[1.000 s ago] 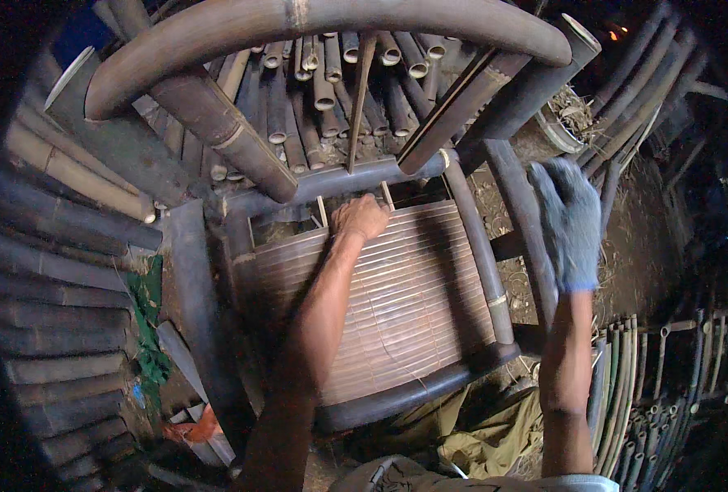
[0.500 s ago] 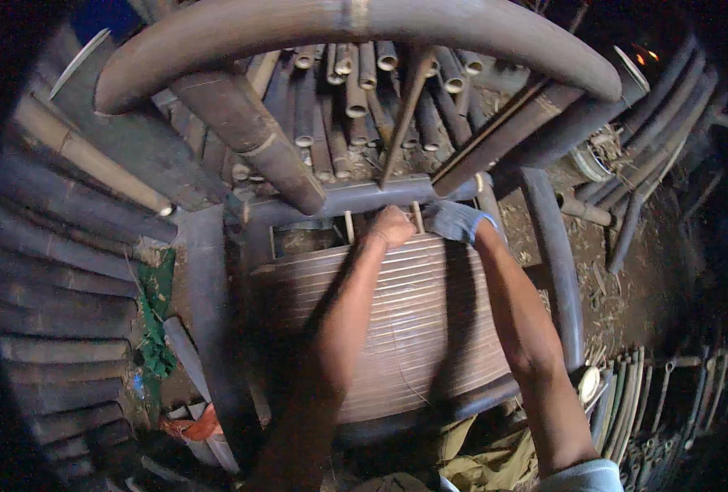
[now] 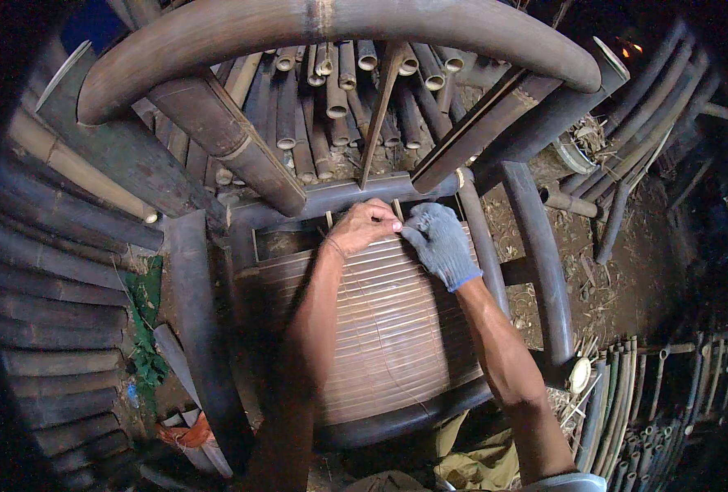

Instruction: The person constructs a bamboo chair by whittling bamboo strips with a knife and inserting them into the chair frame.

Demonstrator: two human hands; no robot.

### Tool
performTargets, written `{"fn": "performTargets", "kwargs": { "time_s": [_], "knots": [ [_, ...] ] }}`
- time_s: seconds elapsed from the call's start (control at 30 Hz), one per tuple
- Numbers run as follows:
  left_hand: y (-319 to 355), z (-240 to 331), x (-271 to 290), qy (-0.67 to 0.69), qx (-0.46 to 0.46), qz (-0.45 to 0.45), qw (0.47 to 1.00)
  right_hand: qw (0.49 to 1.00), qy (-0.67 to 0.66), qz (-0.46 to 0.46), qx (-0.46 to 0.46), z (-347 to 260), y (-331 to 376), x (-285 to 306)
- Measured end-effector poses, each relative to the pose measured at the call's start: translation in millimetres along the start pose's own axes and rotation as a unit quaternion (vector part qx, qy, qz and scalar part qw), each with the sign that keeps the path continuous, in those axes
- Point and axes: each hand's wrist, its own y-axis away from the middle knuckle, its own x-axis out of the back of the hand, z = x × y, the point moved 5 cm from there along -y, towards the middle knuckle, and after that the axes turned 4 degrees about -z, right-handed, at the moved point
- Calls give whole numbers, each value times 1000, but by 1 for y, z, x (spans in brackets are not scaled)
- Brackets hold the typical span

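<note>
A bamboo chair stands before me, its seat (image 3: pixel 380 328) made of narrow split-bamboo slats with a thin dark cord or wire (image 3: pixel 362 299) running across them. My bare left hand (image 3: pixel 362 228) is at the seat's far edge, thumb and forefinger pinched together. Close beside it is my right hand (image 3: pixel 439 246), in a grey knitted glove with a blue cuff, fingers curled. The fingertips of both hands nearly meet; whatever they grip is too small or hidden to make out. Just beyond them runs the dark rear rail (image 3: pixel 331 201), with a gap between it and the slats.
A thick curved bamboo top rail (image 3: pixel 339 23) arches over the far side, on slanted posts (image 3: pixel 228 148). Cut bamboo poles (image 3: pixel 337 102) lie stacked behind it. More dark poles (image 3: pixel 60 303) line the left, thin ones (image 3: pixel 626 394) the lower right. A tub of shavings (image 3: pixel 575 156) stands right.
My right hand has drawn back toward me and turned, fingertips now by my left hand's. The left hand has rotated, showing its pinch. The whole view has shifted slightly.
</note>
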Motion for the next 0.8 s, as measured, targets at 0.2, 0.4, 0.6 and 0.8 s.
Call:
{"fn": "performTargets", "kwargs": {
  "time_s": [0.2,0.4,0.6,0.8],
  "knots": [
    [9,-9,12,-45,86,10,995,807,-531,165,-201,11,84,74],
    [10,3,-7,-280,87,94,951,951,-114,244,-151,1,78,116],
    [26,20,-44,-440,147,162,871,931,-285,-13,-230,47,10,93],
    [40,13,-35,-407,120,155,892,949,56,-256,-174,-4,55,15]
  ]
}}
